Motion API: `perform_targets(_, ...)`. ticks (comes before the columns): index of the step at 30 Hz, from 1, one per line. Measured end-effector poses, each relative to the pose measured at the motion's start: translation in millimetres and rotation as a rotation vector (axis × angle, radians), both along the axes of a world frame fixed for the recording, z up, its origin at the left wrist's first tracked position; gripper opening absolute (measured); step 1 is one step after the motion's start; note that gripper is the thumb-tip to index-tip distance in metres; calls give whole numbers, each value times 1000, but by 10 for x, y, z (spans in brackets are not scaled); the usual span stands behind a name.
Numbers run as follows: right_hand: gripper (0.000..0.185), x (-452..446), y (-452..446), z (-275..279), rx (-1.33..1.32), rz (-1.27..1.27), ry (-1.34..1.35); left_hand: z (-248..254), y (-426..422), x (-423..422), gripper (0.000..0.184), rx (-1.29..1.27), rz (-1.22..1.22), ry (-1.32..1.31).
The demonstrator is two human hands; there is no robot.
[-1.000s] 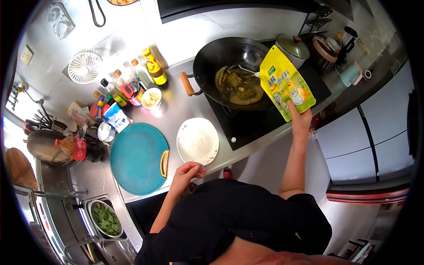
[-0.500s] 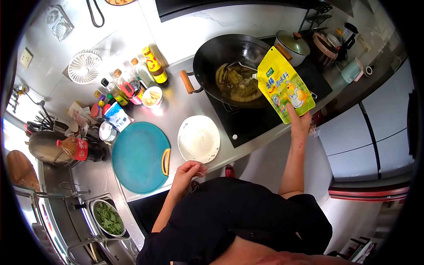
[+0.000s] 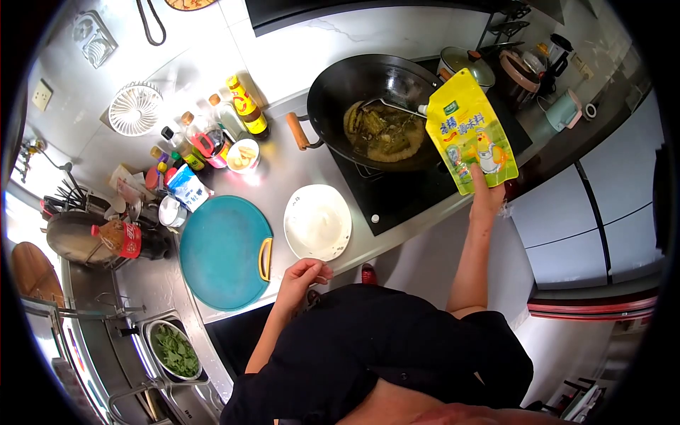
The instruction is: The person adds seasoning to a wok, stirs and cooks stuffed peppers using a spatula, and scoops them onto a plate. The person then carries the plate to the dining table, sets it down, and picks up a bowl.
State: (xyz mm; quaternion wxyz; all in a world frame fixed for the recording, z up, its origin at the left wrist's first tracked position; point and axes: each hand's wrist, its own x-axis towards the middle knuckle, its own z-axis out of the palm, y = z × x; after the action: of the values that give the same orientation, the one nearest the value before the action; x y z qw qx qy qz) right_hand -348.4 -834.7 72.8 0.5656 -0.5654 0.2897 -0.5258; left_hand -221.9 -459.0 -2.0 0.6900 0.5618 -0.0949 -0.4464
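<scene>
My right hand grips the lower end of a yellow pouch, thumb on its printed front. The pouch's white spout points left over the rim of a black wok. Brown liquid with greenish pieces of food lies in the wok, and a metal utensil rests in it. My left hand is at the counter's front edge, just below a white bowl. Its fingers are curled together; whether anything is between them is too small to tell.
A teal cutting board lies left of the bowl. Sauce bottles and a small bowl stand behind. A lidded pot is beyond the wok. Leafy greens sit in a container in the sink.
My right hand and the pouch have shifted right, and the spout has moved away from the middle of the wok. My left hand has stayed nearly in place.
</scene>
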Motion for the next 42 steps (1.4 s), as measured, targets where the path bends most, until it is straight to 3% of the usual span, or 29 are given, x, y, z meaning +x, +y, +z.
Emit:
perform_targets(38, 38, -154, -293, -108, -70, 22, -21, 69, -603, -311, 18, 32, -5, -17)
perform_targets(41, 52, -204, -342, -203, -7, 51, -10, 44, -635, -326, 18, 31, -8, -33)
perform_targets(42, 54, -207, -320, -209, 98, 87, -130, 65, -652, -328, 18, 36, -11, -42)
